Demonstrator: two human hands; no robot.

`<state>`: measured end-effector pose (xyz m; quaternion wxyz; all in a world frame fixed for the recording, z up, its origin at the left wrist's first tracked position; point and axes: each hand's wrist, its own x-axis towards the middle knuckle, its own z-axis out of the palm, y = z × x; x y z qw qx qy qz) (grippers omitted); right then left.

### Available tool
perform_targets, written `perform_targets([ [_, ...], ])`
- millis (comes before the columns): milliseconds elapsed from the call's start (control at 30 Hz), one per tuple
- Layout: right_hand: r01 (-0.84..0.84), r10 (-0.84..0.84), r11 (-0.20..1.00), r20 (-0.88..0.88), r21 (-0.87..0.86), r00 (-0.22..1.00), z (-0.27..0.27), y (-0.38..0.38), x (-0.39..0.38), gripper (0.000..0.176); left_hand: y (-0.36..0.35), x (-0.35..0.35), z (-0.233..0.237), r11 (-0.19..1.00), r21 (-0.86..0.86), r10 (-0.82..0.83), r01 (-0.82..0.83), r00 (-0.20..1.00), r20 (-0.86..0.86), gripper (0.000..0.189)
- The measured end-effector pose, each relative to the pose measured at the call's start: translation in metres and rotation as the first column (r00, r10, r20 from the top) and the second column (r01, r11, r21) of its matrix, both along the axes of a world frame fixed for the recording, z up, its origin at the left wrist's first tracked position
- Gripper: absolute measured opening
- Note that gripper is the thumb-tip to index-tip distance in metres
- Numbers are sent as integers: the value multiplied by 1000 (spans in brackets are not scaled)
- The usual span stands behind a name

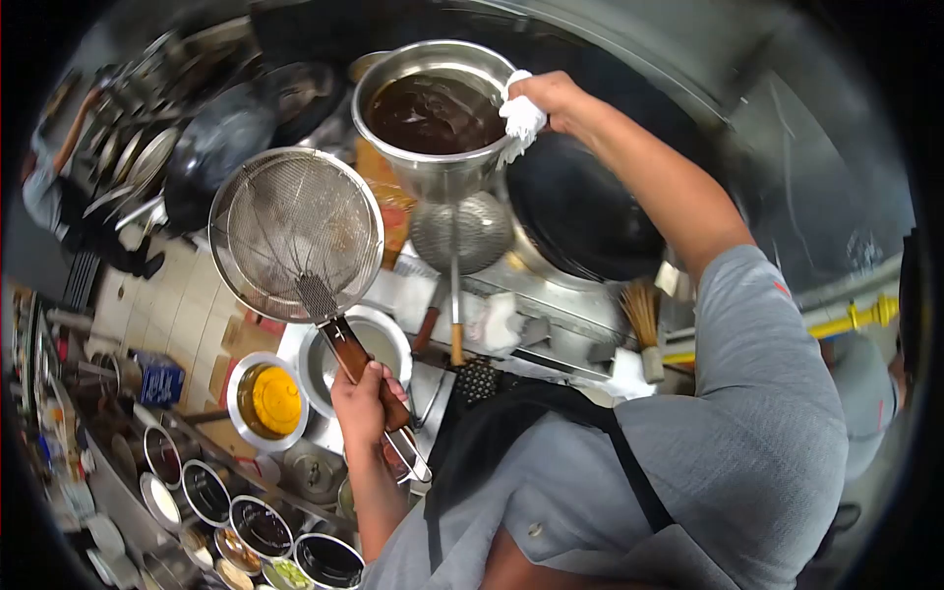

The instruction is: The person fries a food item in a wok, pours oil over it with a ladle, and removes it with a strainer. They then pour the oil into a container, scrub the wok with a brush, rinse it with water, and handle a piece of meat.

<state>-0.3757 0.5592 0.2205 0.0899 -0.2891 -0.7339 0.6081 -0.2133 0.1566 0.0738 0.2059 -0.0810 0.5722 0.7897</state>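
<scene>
My left hand is wrapped round the wooden handle of a wire mesh strainer, whose round basket is raised to the left of the pot. With my right hand I grip a white cloth against the rim of a steel pot. Dark brown liquid lies inside the pot. Below the strainer's neck stands a metal bowl, partly hidden by the handle. A perforated ladle with a wooden-ended handle rests under the pot.
A large black wok sits on the stove at right, near a bamboo brush. A bowl with yellow contents is at lower left, above several containers of sauces and ingredients. Another person stands at far left.
</scene>
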Motion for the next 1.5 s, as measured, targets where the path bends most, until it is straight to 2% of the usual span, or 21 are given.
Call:
perform_targets([
  [133, 118, -118, 986, -9, 116, 993, 57, 63, 79, 16, 58, -9, 24, 970, 75, -233, 231, 972, 15, 8],
  [167, 98, -98, 991, -4, 86, 995, 69, 82, 100, 15, 76, -8, 38, 959, 91, -274, 269, 961, 41, 9],
  [233, 176, -182, 965, 17, 193, 983, 95, 104, 139, 15, 110, -9, 49, 908, 68, -415, 413, 909, 32, 10],
  [333, 275, -313, 901, 63, 336, 948, 110, 159, 179, 15, 172, -4, 54, 830, 128, -552, 543, 833, 38, 11],
  [367, 257, -305, 899, 84, 354, 949, 114, 175, 191, 13, 192, -1, 54, 805, 152, -587, 574, 808, 57, 12],
  [500, 234, -493, 759, 302, 607, 816, 112, 224, 213, 11, 261, 8, 42, 697, 257, -710, 669, 693, 124, 14],
  [567, -65, -415, 673, 449, 737, 791, 107, 249, 224, 13, 289, 14, 31, 655, 271, -750, 705, 649, 124, 14],
  [600, 15, -496, 663, 424, 749, 758, 103, 257, 226, 15, 300, 15, 28, 621, 275, -780, 734, 612, 129, 14],
  [633, 91, -570, 647, 401, 757, 717, 97, 264, 229, 17, 309, 17, 27, 622, 285, -779, 730, 613, 130, 14],
  [667, -226, -464, 571, 537, 789, 704, 91, 283, 234, 18, 317, 20, 26, 612, 282, -787, 738, 603, 129, 14],
  [700, -519, -374, 436, 673, 735, 639, 88, 294, 237, 18, 323, 22, 25, 604, 280, -794, 746, 594, 128, 14],
  [733, -529, -371, 436, 681, 728, 632, 83, 302, 238, 18, 329, 23, 18, 586, 285, -807, 759, 578, 122, 14],
  [800, -136, -598, 572, 525, 809, 606, 71, 301, 238, 19, 337, 26, 17, 590, 283, -805, 756, 577, 136, 14],
  [900, -199, -603, 515, 517, 834, 608, 57, 307, 237, 18, 342, 27, 18, 567, 253, -823, 784, 547, 151, 13],
  [967, -181, -604, 548, 537, 816, 589, 57, 303, 232, 18, 346, 29, 19, 561, 222, -828, 797, 539, 158, 13],
  [1033, -261, -614, 560, 606, 786, 506, 57, 295, 225, 24, 345, 31, 19, 544, 192, -839, 817, 524, 151, 13],
  [1067, -268, -611, 556, 605, 787, 510, 54, 298, 221, 24, 346, 30, 15, 535, 225, -845, 815, 515, 143, 13],
  [1133, -359, -662, 350, 500, 865, 559, 42, 303, 216, 26, 345, 30, 11, 526, 268, -850, 807, 506, 145, 12],
  [1267, -424, -678, 390, 566, 818, 469, 43, 288, 197, 32, 345, 31, 8, 508, 338, -861, 792, 479, 169, 11],
  [1333, -500, -682, 294, 546, 814, 488, 44, 278, 190, 28, 346, 33, 7, 504, 367, -863, 782, 476, 171, 11],
  [1500, -520, -728, 274, 528, 809, 438, 43, 278, 168, 27, 342, 32, 10, 505, 407, -862, 761, 463, 206, 11],
])
